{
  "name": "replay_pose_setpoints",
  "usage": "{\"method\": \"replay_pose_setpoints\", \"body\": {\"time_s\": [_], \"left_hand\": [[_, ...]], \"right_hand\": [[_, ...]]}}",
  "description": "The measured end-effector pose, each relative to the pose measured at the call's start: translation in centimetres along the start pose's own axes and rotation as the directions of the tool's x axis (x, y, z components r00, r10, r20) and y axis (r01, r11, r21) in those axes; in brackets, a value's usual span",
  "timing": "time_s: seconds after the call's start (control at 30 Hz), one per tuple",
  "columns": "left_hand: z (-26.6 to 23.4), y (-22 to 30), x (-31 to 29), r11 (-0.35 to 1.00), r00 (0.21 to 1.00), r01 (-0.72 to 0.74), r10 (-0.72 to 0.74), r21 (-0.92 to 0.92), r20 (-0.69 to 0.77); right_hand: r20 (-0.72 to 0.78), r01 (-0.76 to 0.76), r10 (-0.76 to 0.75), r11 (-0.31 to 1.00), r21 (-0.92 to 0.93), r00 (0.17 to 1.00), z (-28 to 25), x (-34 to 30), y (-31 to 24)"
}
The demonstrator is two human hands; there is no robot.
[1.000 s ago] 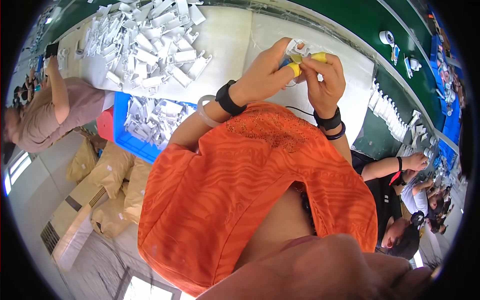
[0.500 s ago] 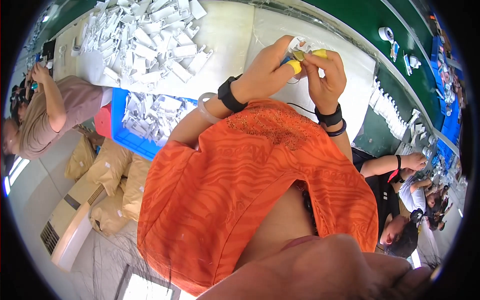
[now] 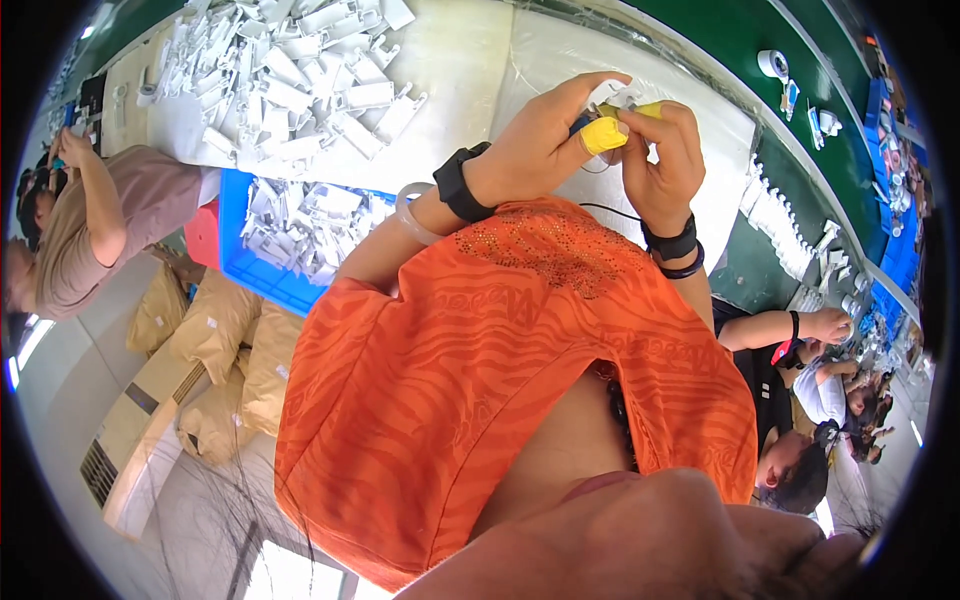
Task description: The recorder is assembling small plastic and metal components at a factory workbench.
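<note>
Over the pale table covering, my left hand (image 3: 545, 135) is closed around a small white plastic part (image 3: 608, 92); yellow wrap covers its thumb tip. My right hand (image 3: 668, 160), also with yellow on a finger, is pinched against that same part from the right. Whatever sits between its fingertips is too small and covered to name. A bit of dark blue shows beside the left thumb. Both wrists wear black bands. To the left lies a large heap of white plastic parts (image 3: 290, 85).
A blue crate (image 3: 235, 235) of white parts stands at my left. White pieces form a row (image 3: 775, 220) on the green surface at right, with a white roll (image 3: 772, 65) beyond. Co-workers sit on both sides; one person's hand (image 3: 828, 325) is at right. Brown sacks (image 3: 215, 325) lie behind.
My hands have shifted slightly right. The left thumb has moved across in front of the white part, and the right hand has turned a little, hiding more between the fingers.
</note>
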State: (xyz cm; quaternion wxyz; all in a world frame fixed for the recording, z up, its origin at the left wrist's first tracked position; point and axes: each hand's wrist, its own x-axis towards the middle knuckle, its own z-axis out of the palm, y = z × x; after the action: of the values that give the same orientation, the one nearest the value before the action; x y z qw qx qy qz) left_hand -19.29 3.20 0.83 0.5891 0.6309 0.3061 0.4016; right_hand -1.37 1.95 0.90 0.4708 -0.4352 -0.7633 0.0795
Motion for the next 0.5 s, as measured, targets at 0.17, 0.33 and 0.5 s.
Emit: {"method": "replay_pose_setpoints", "body": {"time_s": [0.17, 0.33, 0.5], "left_hand": [[0.1, -0.3, -0.2, 1.0, 1.0, 0.009, -0.009, 0.019, -0.008], [0.1, -0.3, -0.1, 1.0, 1.0, 0.017, -0.016, 0.02, -0.024], [0.6, -1.3, -0.2, 0.996, 0.995, 0.015, -0.006, 0.092, -0.101]], "right_hand": [[0.01, 0.007, -0.007, 1.0, -0.01, 1.0, -0.1, -0.2, -0.1], [0.019, 0.001, 0.0, 0.999, -0.039, 1.0, -0.1, -0.1, -0.4], [0.023, -0.008, 0.009, 0.999, -0.031, 1.0, 0.4, -0.1, -0.5]]}}
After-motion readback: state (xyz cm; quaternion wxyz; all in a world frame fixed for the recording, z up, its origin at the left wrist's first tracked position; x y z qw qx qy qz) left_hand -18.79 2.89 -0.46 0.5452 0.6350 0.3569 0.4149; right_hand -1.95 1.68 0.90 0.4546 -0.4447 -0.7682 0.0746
